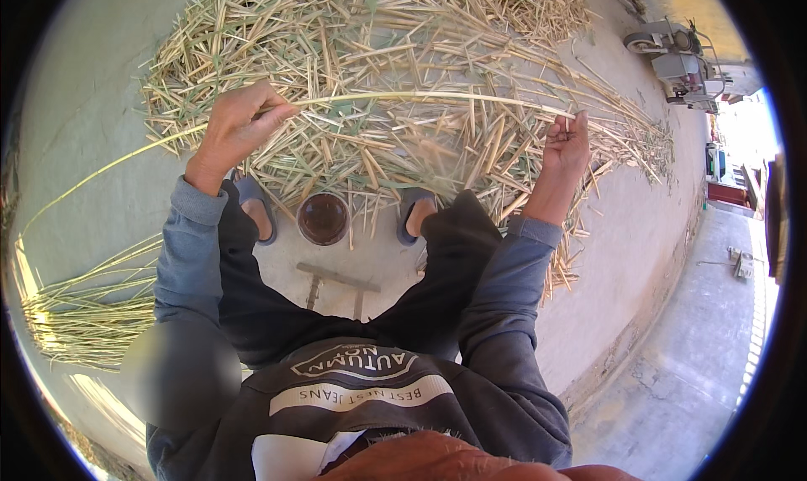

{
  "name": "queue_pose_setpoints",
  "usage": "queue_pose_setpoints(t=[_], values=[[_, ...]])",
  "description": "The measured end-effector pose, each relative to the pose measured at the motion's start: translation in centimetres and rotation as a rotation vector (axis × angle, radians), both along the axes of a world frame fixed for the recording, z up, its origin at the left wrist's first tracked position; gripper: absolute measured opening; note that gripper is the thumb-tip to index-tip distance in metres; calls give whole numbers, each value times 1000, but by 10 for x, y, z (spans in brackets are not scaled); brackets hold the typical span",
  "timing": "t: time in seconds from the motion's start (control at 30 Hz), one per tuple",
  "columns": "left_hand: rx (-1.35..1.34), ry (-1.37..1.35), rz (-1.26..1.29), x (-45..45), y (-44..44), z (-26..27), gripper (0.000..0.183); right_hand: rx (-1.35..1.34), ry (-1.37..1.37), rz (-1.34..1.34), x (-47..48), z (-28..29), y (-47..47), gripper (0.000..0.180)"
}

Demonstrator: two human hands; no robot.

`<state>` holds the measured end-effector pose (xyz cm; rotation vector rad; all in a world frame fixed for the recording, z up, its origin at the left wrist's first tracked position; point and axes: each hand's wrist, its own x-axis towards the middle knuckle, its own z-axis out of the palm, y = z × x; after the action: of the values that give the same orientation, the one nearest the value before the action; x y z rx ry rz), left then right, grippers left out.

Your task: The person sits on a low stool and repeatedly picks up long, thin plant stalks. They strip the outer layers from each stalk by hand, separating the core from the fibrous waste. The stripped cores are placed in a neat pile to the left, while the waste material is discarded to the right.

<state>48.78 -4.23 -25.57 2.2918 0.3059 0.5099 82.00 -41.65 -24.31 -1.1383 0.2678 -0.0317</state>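
Observation:
A long, thin plant stalk (410,95) arches between my two hands above a wide heap of cut straw-coloured stalks (353,52). My left hand (243,124) is closed around it, and the stalk's other part runs on past this hand to the far left. At the right, my right hand (567,142) pinches the stalk near its end between thumb and fingers. Below the heap, between my slippered feet, stands a round container with dark reddish-brown contents (323,219). A bundle of long yellow-green stalks (94,323) lies on the floor at the left.
The wooden frame of a low seat (337,276) shows between my legs. A three-wheeled vehicle (684,65) is parked at the upper right. A small grey object (743,264) lies on the paving at the right. Loose stalk pieces reach across the concrete beside my right foot.

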Motion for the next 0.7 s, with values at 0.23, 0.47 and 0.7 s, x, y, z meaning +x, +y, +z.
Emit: queue_pose_setpoints(t=[0.23,0.47,0.7], values=[[-4,8,-10,7,-3,0,27,136,-106,667,-74,-6,81,17],[44,-68,44,9,-10,0,24,21,-39,511,-105,-7,124,20],[252,-125,74,-14,2,5,25,-47,-15,323,-72,-2,94,28]])
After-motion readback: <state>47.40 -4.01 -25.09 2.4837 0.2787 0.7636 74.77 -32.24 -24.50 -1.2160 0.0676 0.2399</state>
